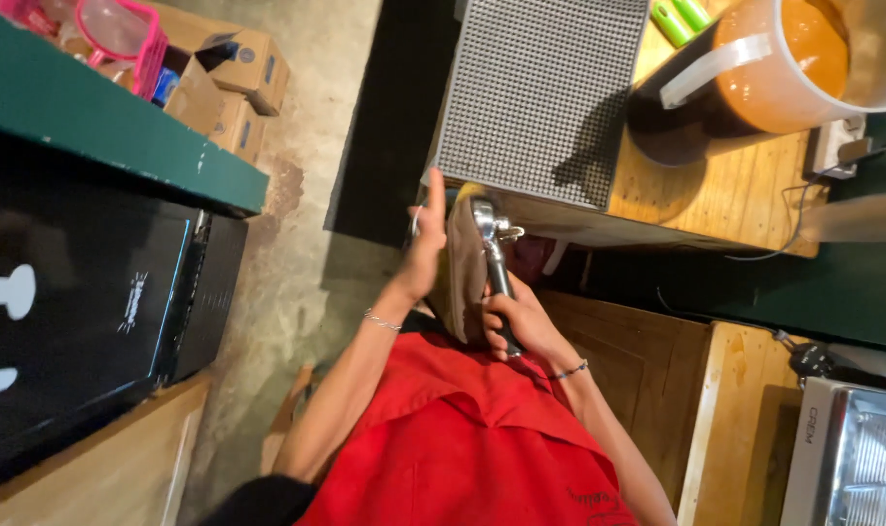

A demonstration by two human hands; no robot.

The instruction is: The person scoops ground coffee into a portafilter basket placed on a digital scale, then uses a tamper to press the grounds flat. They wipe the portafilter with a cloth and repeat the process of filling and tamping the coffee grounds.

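Observation:
My right hand (521, 326) is closed around the black handle of a metal portafilter (489, 234), whose round steel head points away from me. My left hand (421, 255) holds a brownish cloth (462, 278) against the side of the portafilter head, with the thumb stretched out. Both hands are in front of my red apron (462, 438), just below the edge of a wooden counter (716, 190). A thin bracelet sits on each wrist.
A grey dotted bar mat (540, 88) and a large white jug of orange-brown liquid (784, 68) stand on the counter. A steel machine (852, 458) is at the lower right. A black appliance (92, 292), cardboard boxes (239, 68) and a pink basket (122, 29) are on the left, across the concrete floor (307, 244).

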